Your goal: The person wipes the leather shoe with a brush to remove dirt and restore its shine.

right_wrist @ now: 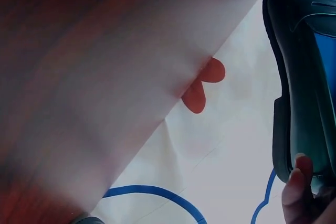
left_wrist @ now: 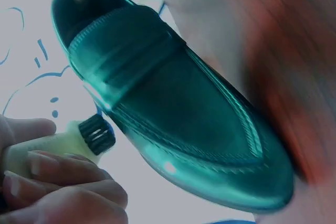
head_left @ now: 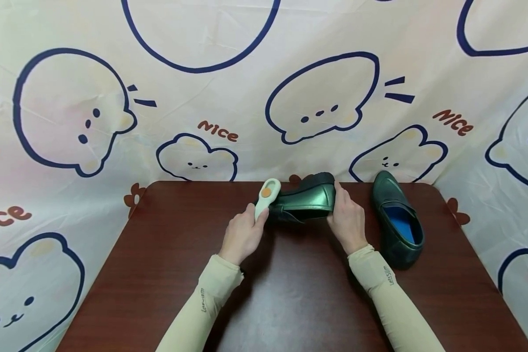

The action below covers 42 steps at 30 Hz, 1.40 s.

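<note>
A glossy dark green loafer (head_left: 310,200) is held on its side near the table's far edge, its black sole turned up and away. My right hand (head_left: 349,217) grips it by the heel; in the left wrist view a thumb reaches inside the opening. A blue insole shows in the loafer (right_wrist: 302,87) in the right wrist view. With my left hand (head_left: 239,234) I hold a small brush with a pale green handle (head_left: 267,195) and an orange dot. Its dark bristles (left_wrist: 97,134) are close beside the shoe's upper in the left wrist view.
The matching green loafer (head_left: 385,188) stands upright on the right of the brown table (head_left: 158,274), toe toward the far edge, beside my right forearm. A white cloth (head_left: 229,93) printed with cartoon outlines hangs behind and around the table.
</note>
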Each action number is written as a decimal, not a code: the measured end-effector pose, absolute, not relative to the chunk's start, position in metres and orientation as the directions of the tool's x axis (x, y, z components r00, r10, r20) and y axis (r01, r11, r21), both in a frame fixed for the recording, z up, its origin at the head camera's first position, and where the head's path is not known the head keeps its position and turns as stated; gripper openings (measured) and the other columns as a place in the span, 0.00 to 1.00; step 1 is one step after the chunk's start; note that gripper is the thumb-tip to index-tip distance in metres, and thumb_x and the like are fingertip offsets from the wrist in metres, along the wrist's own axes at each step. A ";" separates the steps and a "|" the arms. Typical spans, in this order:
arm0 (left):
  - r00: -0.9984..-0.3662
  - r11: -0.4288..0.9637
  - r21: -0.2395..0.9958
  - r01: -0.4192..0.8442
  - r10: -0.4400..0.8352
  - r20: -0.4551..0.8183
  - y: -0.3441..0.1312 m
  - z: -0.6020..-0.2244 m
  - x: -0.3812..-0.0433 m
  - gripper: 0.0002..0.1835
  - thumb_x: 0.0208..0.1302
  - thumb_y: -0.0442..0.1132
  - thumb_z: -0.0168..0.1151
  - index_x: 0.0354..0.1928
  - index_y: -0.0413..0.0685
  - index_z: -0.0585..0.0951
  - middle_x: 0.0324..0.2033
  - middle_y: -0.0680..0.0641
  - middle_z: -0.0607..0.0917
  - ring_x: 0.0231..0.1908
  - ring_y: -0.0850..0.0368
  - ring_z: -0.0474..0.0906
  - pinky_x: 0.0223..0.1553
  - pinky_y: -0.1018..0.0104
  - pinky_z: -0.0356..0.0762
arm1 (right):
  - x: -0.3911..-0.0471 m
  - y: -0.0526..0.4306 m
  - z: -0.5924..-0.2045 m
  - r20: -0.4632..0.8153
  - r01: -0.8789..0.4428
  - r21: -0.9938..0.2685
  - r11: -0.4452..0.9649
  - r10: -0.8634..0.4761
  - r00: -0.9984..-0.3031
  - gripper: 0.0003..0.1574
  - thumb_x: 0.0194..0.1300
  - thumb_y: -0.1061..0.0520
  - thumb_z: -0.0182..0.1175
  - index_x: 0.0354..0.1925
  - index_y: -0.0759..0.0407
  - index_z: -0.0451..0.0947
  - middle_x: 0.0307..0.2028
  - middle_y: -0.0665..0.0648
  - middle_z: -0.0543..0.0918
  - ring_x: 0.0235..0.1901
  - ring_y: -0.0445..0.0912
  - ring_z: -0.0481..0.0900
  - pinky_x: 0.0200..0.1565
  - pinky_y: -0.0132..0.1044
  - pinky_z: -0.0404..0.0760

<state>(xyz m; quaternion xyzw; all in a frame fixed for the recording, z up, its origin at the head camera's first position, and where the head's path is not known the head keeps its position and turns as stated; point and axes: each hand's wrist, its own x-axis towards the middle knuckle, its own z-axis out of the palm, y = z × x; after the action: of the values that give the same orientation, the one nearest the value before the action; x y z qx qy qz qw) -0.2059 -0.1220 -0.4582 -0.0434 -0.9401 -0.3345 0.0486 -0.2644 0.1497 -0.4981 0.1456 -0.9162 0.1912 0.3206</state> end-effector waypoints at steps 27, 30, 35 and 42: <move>-0.997 0.763 0.643 0.067 0.072 0.019 -0.146 -0.473 -0.204 0.20 0.82 0.56 0.48 0.40 0.47 0.70 0.23 0.47 0.70 0.23 0.52 0.67 0.28 0.61 0.65 | -0.267 0.150 -0.501 0.629 -0.367 -0.279 0.887 -0.120 -0.768 0.41 0.54 0.72 0.67 0.67 0.71 0.69 0.48 0.72 0.84 0.23 0.57 0.81 0.28 0.50 0.84; -0.999 0.776 0.628 0.046 0.040 0.024 -0.158 -0.479 -0.199 0.19 0.82 0.55 0.48 0.40 0.47 0.70 0.22 0.47 0.71 0.22 0.51 0.68 0.27 0.61 0.65 | -0.268 0.148 -0.502 0.634 -0.370 -0.281 0.886 -0.118 -0.764 0.41 0.54 0.72 0.67 0.66 0.71 0.69 0.48 0.72 0.84 0.23 0.58 0.81 0.28 0.50 0.84; -0.998 0.802 0.596 0.040 0.007 0.058 -0.173 -0.483 -0.193 0.19 0.82 0.54 0.49 0.38 0.46 0.70 0.22 0.46 0.72 0.22 0.50 0.69 0.27 0.60 0.66 | -0.269 0.145 -0.503 0.637 -0.373 -0.280 0.885 -0.119 -0.762 0.40 0.54 0.72 0.67 0.65 0.71 0.69 0.47 0.72 0.84 0.22 0.57 0.81 0.27 0.50 0.84; -0.983 0.786 0.597 0.159 0.066 0.174 -0.144 -0.466 -0.199 0.20 0.82 0.55 0.48 0.40 0.45 0.70 0.20 0.47 0.72 0.19 0.51 0.69 0.23 0.59 0.66 | -0.269 0.149 -0.500 0.628 -0.361 -0.286 0.888 -0.111 -0.770 0.39 0.55 0.73 0.66 0.66 0.72 0.69 0.47 0.72 0.84 0.22 0.57 0.81 0.27 0.51 0.84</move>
<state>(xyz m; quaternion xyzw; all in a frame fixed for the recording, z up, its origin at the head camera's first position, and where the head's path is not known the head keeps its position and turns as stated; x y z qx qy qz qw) -0.1990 -0.1441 -0.4664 -0.0597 -0.9423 -0.3214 0.0720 -0.2687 0.1490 -0.4995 0.1285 -0.9194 0.1991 0.3138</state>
